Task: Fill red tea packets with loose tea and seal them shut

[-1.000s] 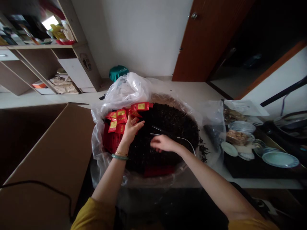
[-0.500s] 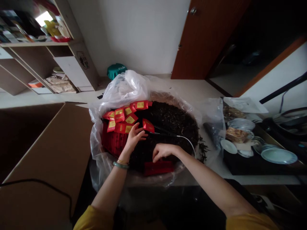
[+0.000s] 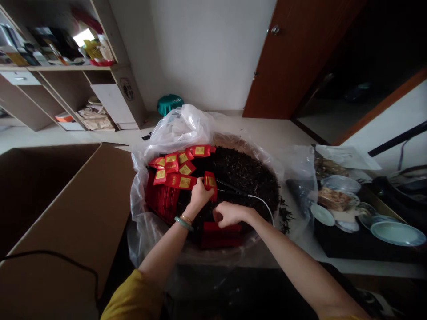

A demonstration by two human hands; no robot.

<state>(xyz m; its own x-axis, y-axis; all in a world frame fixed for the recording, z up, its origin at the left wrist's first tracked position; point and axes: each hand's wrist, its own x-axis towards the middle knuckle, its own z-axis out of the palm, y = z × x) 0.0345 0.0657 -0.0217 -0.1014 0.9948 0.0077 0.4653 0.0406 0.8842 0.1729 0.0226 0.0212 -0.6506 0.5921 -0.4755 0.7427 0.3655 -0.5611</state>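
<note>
A wide round basket (image 3: 248,242) lined with clear plastic holds a heap of dark loose tea leaves (image 3: 247,178). Several small red packets with gold labels (image 3: 176,171) lie piled on its left side. My left hand (image 3: 200,193), with a green bangle on the wrist, pinches one red packet (image 3: 211,181) at the edge of that pile. My right hand (image 3: 228,214) is curled closed over the leaves just above a stack of red packets (image 3: 222,234) at the basket's near rim; what its fingers hold is hidden. A thin dark tool with a white cable (image 3: 247,195) lies across the leaves.
A large open cardboard box (image 3: 66,213) stands to the left. On the right a dark tray (image 3: 350,242) carries bowls, plates and a bag of dried goods. Wooden shelves (image 3: 66,89) fill the back left, a brown door (image 3: 293,58) the back right.
My left hand left the packet pile holding one red packet and drew it toward the middle. My right hand moved nearer over the leaves and closed its fingers.
</note>
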